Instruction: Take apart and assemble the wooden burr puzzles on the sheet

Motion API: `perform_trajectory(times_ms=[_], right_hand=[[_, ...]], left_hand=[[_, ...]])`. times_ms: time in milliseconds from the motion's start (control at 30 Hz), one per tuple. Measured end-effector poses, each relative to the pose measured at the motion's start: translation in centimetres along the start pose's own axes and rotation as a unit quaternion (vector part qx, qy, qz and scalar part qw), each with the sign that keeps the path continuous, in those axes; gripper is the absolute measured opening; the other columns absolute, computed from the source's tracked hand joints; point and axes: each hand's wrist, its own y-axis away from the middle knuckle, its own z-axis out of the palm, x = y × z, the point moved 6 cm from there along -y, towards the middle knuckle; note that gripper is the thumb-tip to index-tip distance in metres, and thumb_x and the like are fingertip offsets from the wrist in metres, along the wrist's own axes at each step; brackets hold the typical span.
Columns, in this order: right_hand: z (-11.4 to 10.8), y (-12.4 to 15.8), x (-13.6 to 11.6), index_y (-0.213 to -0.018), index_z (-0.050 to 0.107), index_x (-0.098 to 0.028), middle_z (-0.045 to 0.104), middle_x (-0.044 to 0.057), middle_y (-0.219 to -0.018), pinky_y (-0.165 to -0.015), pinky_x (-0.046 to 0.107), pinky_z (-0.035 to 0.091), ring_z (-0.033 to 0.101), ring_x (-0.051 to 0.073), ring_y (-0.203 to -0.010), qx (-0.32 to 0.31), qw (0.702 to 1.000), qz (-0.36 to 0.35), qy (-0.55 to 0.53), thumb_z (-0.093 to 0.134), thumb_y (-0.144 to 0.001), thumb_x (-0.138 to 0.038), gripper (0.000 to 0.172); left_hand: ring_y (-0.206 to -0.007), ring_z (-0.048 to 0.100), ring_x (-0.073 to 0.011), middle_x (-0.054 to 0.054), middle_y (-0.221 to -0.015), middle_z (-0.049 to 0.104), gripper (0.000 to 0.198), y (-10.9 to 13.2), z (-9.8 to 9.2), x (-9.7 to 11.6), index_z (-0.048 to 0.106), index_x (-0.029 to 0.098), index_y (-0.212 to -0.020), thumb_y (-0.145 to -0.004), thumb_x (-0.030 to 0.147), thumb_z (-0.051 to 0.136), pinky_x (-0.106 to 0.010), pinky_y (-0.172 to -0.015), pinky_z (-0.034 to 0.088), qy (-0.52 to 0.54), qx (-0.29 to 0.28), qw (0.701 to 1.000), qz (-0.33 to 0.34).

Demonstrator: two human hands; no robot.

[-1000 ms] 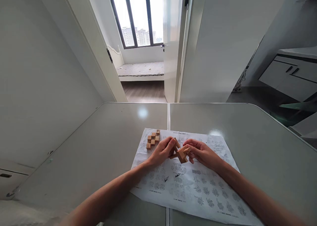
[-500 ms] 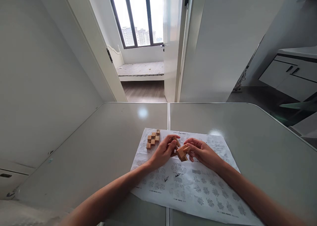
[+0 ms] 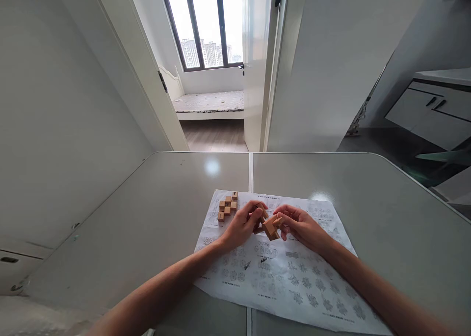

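Over the middle of a printed paper sheet (image 3: 272, 289), my two hands meet around a cluster of interlocking wooden puzzle pieces (image 3: 270, 228). My left hand (image 3: 245, 220) is closed on the cluster's left side, its thumb and index finger pressing an upper piece. From the right, my right hand (image 3: 296, 224) pinches a piece jutting out of the cluster. Fingers cover part of the wood, so how the pieces join cannot be fully seen. Left of my left hand, a stepped group of small wooden blocks (image 3: 227, 206) lies on the sheet's upper left, some bearing dark marks.
The sheet lies on a glossy grey table (image 3: 176, 203) with a pale seam (image 3: 250, 174) down its middle. Past the far edge, an open door (image 3: 253, 71) shows a bed (image 3: 209, 102) under a window. A white cabinet (image 3: 437, 110) stands at the right.
Almost nothing differs. Both hands keep their hold on the wooden puzzle pieces in the same place, with at most a tiny shift of the fingers and cluster.
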Motion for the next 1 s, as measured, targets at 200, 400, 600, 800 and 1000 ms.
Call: perform_trajectory(times_ms=[200,400,600,800,1000], right_hand=[[-0.14,-0.06,0.24,-0.098,0.073,-0.021,0.063,0.000,-0.078,-0.060,0.031,0.055,0.050,0.012,-0.059,0.000,1.000,-0.003,-0.006,0.080,-0.086,-0.051,0.034],[-0.11,-0.01,0.10,-0.097,0.073,-0.021,0.062,0.000,-0.078,-0.061,0.031,0.055,0.051,0.012,-0.061,0.004,1.000,-0.007,-0.007,0.080,-0.086,-0.050,0.031],[-0.18,-0.02,0.25,-0.098,0.072,-0.021,0.064,0.000,-0.080,-0.062,0.031,0.056,0.052,0.012,-0.060,0.001,1.000,-0.006,-0.005,0.080,-0.087,-0.049,0.031],[-0.10,0.00,0.26,-0.100,0.072,-0.020,0.064,-0.001,-0.079,-0.062,0.030,0.056,0.052,0.011,-0.060,-0.012,1.000,0.001,-0.002,0.078,-0.089,-0.048,0.030],[-0.01,0.02,0.22,-0.100,0.071,-0.021,0.065,-0.001,-0.081,-0.066,0.031,0.057,0.055,0.011,-0.061,-0.024,1.000,0.010,0.010,0.076,-0.090,-0.050,0.032]], left_hand=[[-0.055,0.046,-0.0078,0.002,-0.074,0.055,0.043,-0.04,-0.21,0.07,0.057,0.016,-0.096,-0.098,0.059,0.056,-0.021,-0.050,0.040,-0.013,0.010,1.000,0.013],[-0.056,0.046,-0.0081,0.002,-0.075,0.055,0.043,-0.09,-0.21,-0.12,0.056,0.017,-0.095,-0.098,0.060,0.056,-0.021,-0.051,0.041,-0.004,0.012,1.000,0.011],[-0.053,0.044,-0.0073,0.003,-0.073,0.054,0.041,-0.08,-0.18,-0.19,0.058,0.016,-0.104,-0.100,0.057,0.055,-0.020,-0.049,0.040,-0.013,0.012,1.000,0.015],[-0.054,0.044,-0.0077,0.004,-0.072,0.051,0.040,-0.02,-0.05,-0.11,0.058,0.017,-0.105,-0.101,0.056,0.053,-0.019,-0.049,0.040,-0.014,-0.005,1.000,0.015],[-0.055,0.045,-0.0081,0.003,-0.073,0.052,0.038,-0.03,0.00,0.14,0.055,0.017,-0.097,-0.102,0.055,0.052,-0.020,-0.051,0.040,-0.012,-0.008,1.000,0.026]])
